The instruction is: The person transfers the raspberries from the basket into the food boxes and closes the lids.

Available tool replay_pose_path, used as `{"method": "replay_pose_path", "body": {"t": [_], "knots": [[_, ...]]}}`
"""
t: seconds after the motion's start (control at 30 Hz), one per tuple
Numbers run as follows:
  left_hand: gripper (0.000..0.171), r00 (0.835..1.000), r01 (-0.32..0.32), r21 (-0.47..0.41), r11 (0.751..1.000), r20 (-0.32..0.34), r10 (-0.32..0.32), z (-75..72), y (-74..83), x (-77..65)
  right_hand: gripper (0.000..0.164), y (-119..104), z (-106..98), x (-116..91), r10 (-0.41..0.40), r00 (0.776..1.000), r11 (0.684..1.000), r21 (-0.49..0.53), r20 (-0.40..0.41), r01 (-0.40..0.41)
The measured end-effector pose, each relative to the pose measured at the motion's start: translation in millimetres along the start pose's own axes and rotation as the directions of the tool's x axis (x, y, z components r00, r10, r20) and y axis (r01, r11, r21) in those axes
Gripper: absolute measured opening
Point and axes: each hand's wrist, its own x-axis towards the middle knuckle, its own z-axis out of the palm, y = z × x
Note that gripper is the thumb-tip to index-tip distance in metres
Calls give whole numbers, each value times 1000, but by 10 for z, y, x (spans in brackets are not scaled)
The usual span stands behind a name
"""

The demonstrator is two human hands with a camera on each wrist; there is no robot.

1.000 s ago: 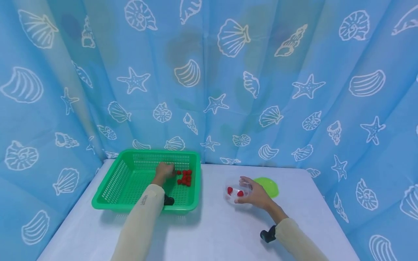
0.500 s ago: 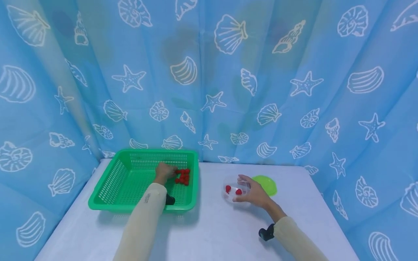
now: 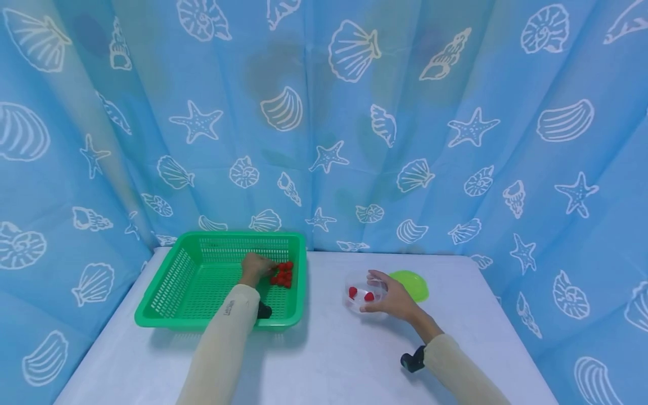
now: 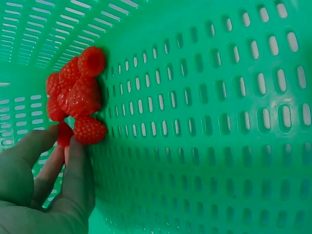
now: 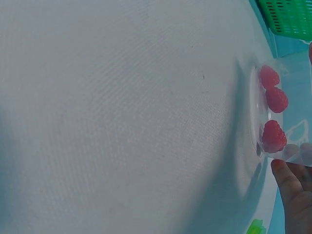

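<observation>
In the green basket (image 3: 167,322), my left hand (image 3: 255,267) reaches toward a cluster of red raspberries (image 3: 283,277) at the right end. The left wrist view shows its thumb and fingers pinching one raspberry (image 4: 64,135) at the cluster's edge. Several other raspberries (image 4: 83,95) lie bunched against it. To the right, my right hand (image 3: 397,301) grips the side of a clear plastic container (image 3: 358,307), thumb at the front and fingers behind. Inside it, the right wrist view shows three raspberries, one of them the lower raspberry (image 5: 274,136).
A lime-green lid (image 3: 414,286) lies on the white table (image 3: 324,360) just behind my right hand. A blue curtain (image 3: 314,124) with white seashell prints hangs behind and along both sides. Between basket and container is a strip of white tabletop.
My left hand has shifted slightly right to the raspberry cluster, its fingers now at one berry. The right hand stays on the container. The head view has turned a little.
</observation>
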Motion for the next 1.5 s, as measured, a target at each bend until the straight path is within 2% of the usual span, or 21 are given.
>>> {"method": "replay_pose_path", "body": {"t": [0.3,0.47,0.53,0.63,0.73,0.83,1.07,1.27,1.4,1.5], "knots": [[18,1000,2,36,999,-21,-1,-42,19,-39,102,-2,8,16,-15,1000,1000,-14,3,15],[21,999,41,-118,992,-18,-43,-54,-4,16,104,6,-2,14,-3,1000,1000,-11,0,3],[23,997,69,-190,979,-24,-75,-58,1,36,106,13,-2,14,-6,1000,1000,-14,-4,6],[25,997,68,-293,954,-13,-75,-78,29,31,106,21,3,14,-6,1000,1000,-15,-11,6],[28,999,52,-431,901,30,-43,-110,82,-12,105,19,9,12,-3,1000,1000,-16,-13,3],[30,998,36,-514,857,57,-8,-135,131,-59,103,10,16,12,2,1000,1000,-18,-13,-2],[31,994,9,-585,811,93,57,-127,245,-91,104,10,15,24,10,1000,1000,-20,-4,-10],[31,987,-31,-621,783,102,120,-69,376,-83,105,-19,11,8,16,1000,1000,-18,4,-16],[31,976,-63,-617,784,126,178,-37,519,-151,105,-10,7,11,8,1000,1000,-18,9,-7],[30,965,-97,-594,799,140,221,-6,640,-225,104,-5,-1,16,-1,1000,1000,-20,6,2]]}}
